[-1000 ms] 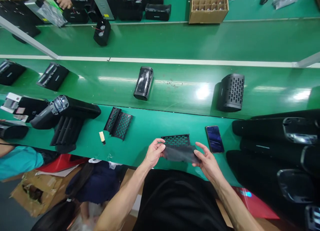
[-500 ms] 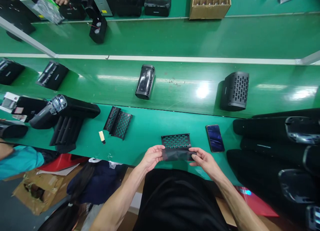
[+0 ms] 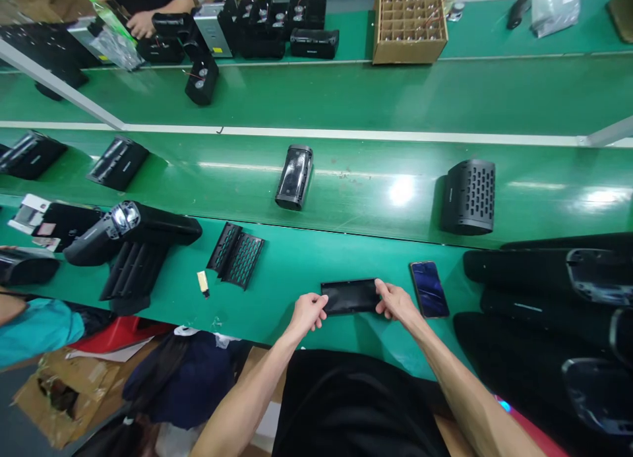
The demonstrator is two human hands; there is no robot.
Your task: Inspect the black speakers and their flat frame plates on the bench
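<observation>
A black sheet (image 3: 349, 297) lies flat over the perforated speaker grille near the bench's front edge, and the grille's holes no longer show beneath it. At its left end, my left hand (image 3: 306, 314) pinches the edge between thumb and finger. The upper right corner is gripped by my right hand (image 3: 394, 301), its fingers curled. A phone (image 3: 429, 289) rests just right of my right hand. To the left lie two perforated black grille pieces (image 3: 236, 256) side by side, near a small cream-and-black item (image 3: 202, 283).
On the green belt (image 3: 366, 200) stand a glossy black speaker (image 3: 295, 177) and one with a perforated face (image 3: 469, 196). Several large black housings (image 3: 524, 305) are stacked at right. More black parts (image 3: 153, 226) sit left. Across, a person's hand (image 3: 142, 24) is near a divided cardboard box (image 3: 409, 48).
The black sheet has moved up over the grille and now covers its holes. My right hand has shifted up slightly with it. The whole view has tilted up a little.
</observation>
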